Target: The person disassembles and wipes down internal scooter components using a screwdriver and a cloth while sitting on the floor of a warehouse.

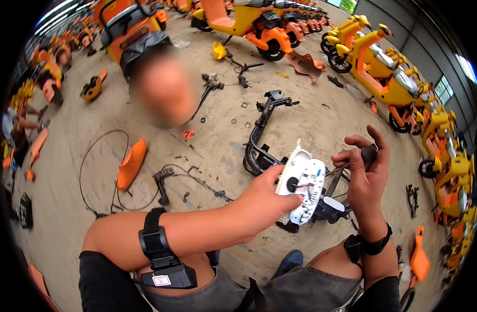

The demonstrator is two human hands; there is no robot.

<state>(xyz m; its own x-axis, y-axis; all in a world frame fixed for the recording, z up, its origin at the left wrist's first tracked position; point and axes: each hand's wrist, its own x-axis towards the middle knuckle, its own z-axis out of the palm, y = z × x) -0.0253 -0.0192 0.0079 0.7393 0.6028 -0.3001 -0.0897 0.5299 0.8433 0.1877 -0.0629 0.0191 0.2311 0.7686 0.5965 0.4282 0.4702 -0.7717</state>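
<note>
The left hand (pixel 259 205) has its grip closed on a white plastic panel (pixel 302 182), held above the floor. It looks light but easy to crack, so hold its edges. Just beside it, the right hand (pixel 366 171) grips a dark tool handle (pixel 367 154).

White plastic display housing (pixel 302 183), back open, circuit board and red wires exposed, tilted upright, gripped at its left edge above a black handlebar assembly (pixel 321 208). Black-handled screwdriver (pixel 364 155) angled toward the housing.
</note>
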